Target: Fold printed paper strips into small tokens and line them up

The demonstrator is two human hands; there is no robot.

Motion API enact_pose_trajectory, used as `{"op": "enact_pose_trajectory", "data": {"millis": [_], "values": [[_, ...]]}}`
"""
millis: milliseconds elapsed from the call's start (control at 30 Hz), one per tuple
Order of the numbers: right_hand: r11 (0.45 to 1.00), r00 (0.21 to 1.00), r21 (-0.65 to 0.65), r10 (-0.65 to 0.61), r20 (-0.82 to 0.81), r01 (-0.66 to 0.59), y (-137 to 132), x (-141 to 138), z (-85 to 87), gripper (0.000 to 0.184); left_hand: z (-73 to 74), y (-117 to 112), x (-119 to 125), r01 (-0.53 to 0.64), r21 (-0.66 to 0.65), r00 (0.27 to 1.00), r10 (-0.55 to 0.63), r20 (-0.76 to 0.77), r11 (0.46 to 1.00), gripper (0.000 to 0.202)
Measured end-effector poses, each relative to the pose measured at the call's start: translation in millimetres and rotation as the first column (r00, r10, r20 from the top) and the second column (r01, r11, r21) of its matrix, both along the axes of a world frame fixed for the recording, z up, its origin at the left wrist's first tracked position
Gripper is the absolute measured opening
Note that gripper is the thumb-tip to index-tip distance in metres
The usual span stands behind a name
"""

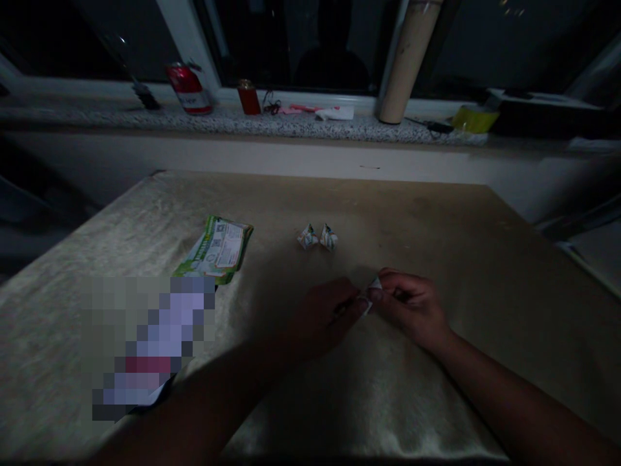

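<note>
Both hands meet over the middle of the beige table (436, 220). My left hand (326, 318) and my right hand (411, 304) pinch a small white folded piece of paper (372, 289) between their fingertips. Two small folded paper shapes (317, 237), white with green print, lie side by side on the table just beyond the hands. The light is dim and finger detail is hard to make out.
A green and white printed leaflet (217, 251) lies to the left, above a blurred-out patch. The stone windowsill (272, 124) behind holds a red can (189, 87), a small red container (249, 97), a cardboard tube (406, 61) and yellow tape (474, 118).
</note>
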State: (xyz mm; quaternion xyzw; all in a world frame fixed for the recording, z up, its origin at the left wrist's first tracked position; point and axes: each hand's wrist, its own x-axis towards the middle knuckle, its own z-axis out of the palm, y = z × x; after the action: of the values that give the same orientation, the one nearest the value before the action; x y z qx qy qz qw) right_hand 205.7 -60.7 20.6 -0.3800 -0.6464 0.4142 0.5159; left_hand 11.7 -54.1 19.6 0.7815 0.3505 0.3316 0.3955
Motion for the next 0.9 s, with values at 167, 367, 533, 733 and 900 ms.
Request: {"op": "enact_pose_trajectory", "data": {"millis": [167,367,533,733,900], "values": [[0.983,0.992,-0.152,0.094,-0.09,-0.107,-0.3,-0.7,-0.9,0.027,-1.6,1.5,-2.6,0.108,0.04,0.994,-0.108,0.008,0.993,0.032],[0.967,0.98,-0.207,0.117,-0.163,-0.15,-0.8,3.4,-6.1,0.026,3.2,0.4,-4.0,0.186,0.057,0.981,-0.183,-0.057,0.981,0.034],[0.958,0.969,-0.233,0.115,-0.218,-0.166,1.8,2.5,-11.1,0.023,-3.1,0.5,-3.0,0.083,0.112,0.997,-0.082,-0.015,0.99,0.032],[0.964,0.974,-0.232,0.078,-0.213,-0.128,6.1,-0.5,-14.2,0.02,-7.3,-0.2,0.9,-0.137,0.136,0.985,0.15,-0.09,0.981,0.032],[0.953,0.963,-0.265,0.078,-0.258,-0.148,9.7,-0.3,-17.6,0.024,0.0,-3.0,1.7,-0.09,0.037,0.996,0.091,-0.024,0.995,0.029]]}}
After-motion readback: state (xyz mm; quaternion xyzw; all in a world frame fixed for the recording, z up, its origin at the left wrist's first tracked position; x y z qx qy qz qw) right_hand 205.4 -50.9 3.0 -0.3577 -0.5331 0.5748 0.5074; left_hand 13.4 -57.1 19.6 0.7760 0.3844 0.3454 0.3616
